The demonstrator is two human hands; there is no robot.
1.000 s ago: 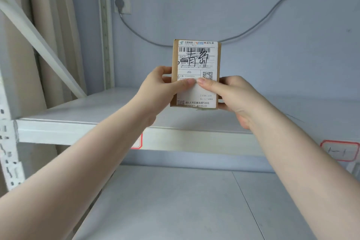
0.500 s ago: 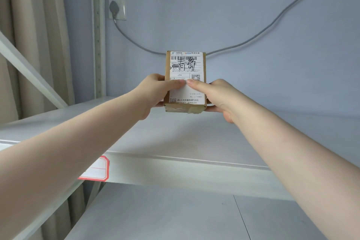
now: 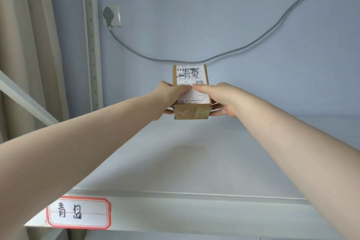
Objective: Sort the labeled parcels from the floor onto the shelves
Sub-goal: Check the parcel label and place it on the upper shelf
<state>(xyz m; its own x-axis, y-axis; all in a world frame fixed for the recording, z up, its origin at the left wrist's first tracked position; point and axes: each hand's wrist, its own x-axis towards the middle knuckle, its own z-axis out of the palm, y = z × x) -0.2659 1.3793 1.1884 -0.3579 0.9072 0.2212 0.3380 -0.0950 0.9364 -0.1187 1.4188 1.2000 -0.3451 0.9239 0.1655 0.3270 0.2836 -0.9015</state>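
Left hand [image 3: 171, 97] and right hand [image 3: 220, 99] clamp the parcel [image 3: 191, 93] between them, deep over the shelf [image 3: 194, 161]; not yet released; tag [image 3: 78, 212] below seems to match; floor unseen.

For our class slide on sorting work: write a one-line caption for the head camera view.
Both hands, left hand and right hand, hold a labeled parcel over the shelf tagged 青岛.

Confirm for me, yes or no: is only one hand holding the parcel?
No. The left hand and the right hand both grip the cardboard parcel over the shelf.
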